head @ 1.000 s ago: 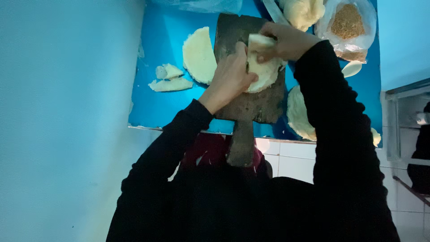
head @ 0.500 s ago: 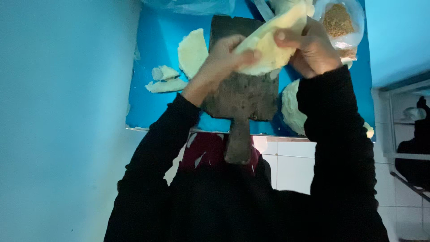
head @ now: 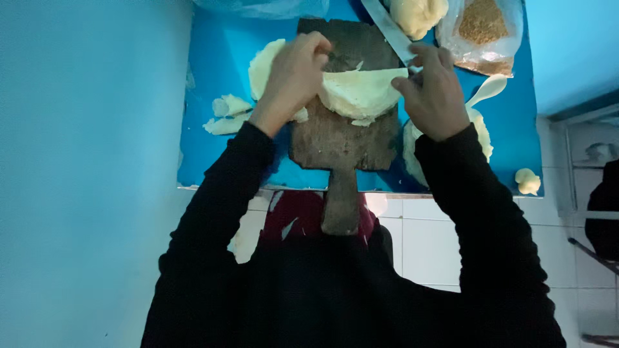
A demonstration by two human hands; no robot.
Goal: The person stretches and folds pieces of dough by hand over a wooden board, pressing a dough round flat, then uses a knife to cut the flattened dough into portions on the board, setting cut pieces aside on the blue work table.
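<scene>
A: Centre of frame, upper half. Both hands up on a folded sheet of pale dough (head: 361, 91). It hangs in a half-moon shape over the dark wooden board (head: 345, 138).

B: Grip?

A: Left hand (head: 293, 74), left of centre, fingers curled and pinched shut on the dough's left upper edge. Right hand (head: 433, 90), right of centre, fingers closed on the right upper corner. The dough spans between them, its lower curve just over the board or touching it; cannot tell which.

B: Board position?

A: Flat on the blue table (head: 213, 154), upper middle of frame. Its handle (head: 340, 203) points down the frame, past the table's near edge. Black sleeves (head: 213, 219) run up from the bottom corners to both hands.

B: Around it?

A: A flat round of dough (head: 265, 64) lies just left of the board, partly behind the left hand. Further left, small dough scraps (head: 227, 113) lie on the table. Under the right wrist sits another pale dough round (head: 480, 135), with a white spoon (head: 488, 88) resting at its upper edge. A small dough lump (head: 528, 181) lies at the table's lower right corner.

B: Top edge?

A: A long metal blade (head: 387, 26) slants from the top centre toward the right hand. A dough ball (head: 418, 14) lies beside it. At upper right is a clear bag of brown crumbs (head: 482, 29).

B: Below the table?

A: White tiles (head: 425, 248), lower centre.
</scene>
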